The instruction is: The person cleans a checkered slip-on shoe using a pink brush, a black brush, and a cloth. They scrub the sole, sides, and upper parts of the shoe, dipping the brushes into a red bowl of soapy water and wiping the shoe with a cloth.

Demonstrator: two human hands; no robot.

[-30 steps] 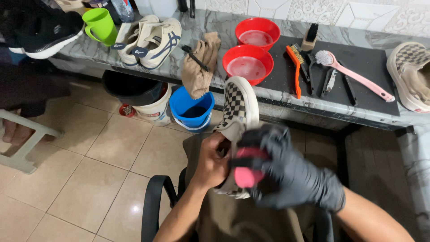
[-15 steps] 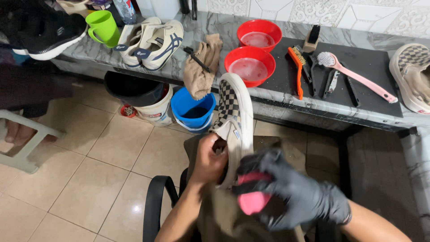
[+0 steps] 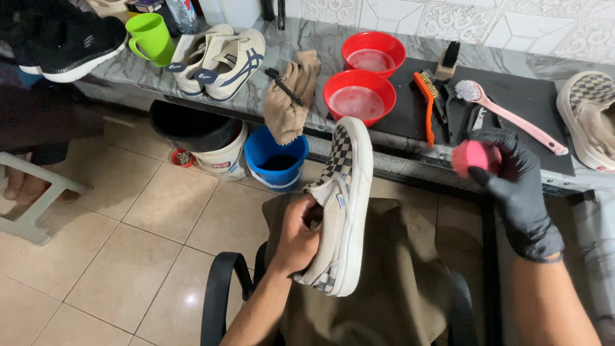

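My left hand (image 3: 296, 240) is bare and tucked into the opening of a checkered slip-on shoe (image 3: 339, 205), holding it on edge over a brown cloth (image 3: 391, 282) on my lap. My right hand (image 3: 512, 176), in a black glove, grips a pink sponge (image 3: 475, 157) and is raised to the right of the shoe, near the counter's front edge and apart from the shoe.
The marble counter (image 3: 288, 45) carries two red bowls (image 3: 362, 96) of water, a black mat (image 3: 519, 96) with several brushes, a pink-handled brush (image 3: 506, 115), a tan rag (image 3: 288, 96), beige sneakers (image 3: 218, 54), a green mug (image 3: 148, 37) and the second checkered shoe (image 3: 589, 118). A blue bucket (image 3: 275, 157) and a white bucket (image 3: 205, 138) stand below.
My right hand has lifted the pink sponge off the shoe's side and moved it up and right toward the counter. The shoe stays in my left hand.
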